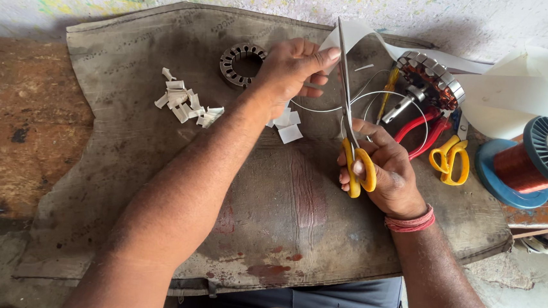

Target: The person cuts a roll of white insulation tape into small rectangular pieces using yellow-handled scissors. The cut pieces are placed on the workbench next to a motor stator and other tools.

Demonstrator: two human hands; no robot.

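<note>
A: Okay, quick pass. Right hand (385, 171)?

B: Fingers through the yellow loops of the scissors (352, 124), closed around the handles. Blades run up and away from that grip, nearly shut, tips at the white strip (359, 34).

A: Left hand (293, 65)?

B: Pinching the strip, thumb pressed against fingers, right beside the blade tips. Strip goes on from the pinch to the right, toward a white roll (522, 94) well off.

A: Anything cut already?

B: Small white pieces (287, 124) just below the left hand. A pile of folded white bits (184, 101) farther out, left of that hand's wrist.

A: What else is near the grips?

B: Stator ring (240, 63) touching close on the left hand's left side. Rotor (432, 78) with copper windings and a shaft, up right of the scissors. Thin white wire (380, 103) loops between the two hands. Red pliers (420, 126) and a second yellow-handled scissors (450, 157) just right of the right hand. Copper wire spool (537, 163) farther right, well apart.

A: Surface?

B: All on a dirty grey mat (271, 199) over a worn bench (19, 123). Red band (411, 221) on the right wrist.

A: Is the strip partly cut?

B: Can't tell, blade hides it.
</note>
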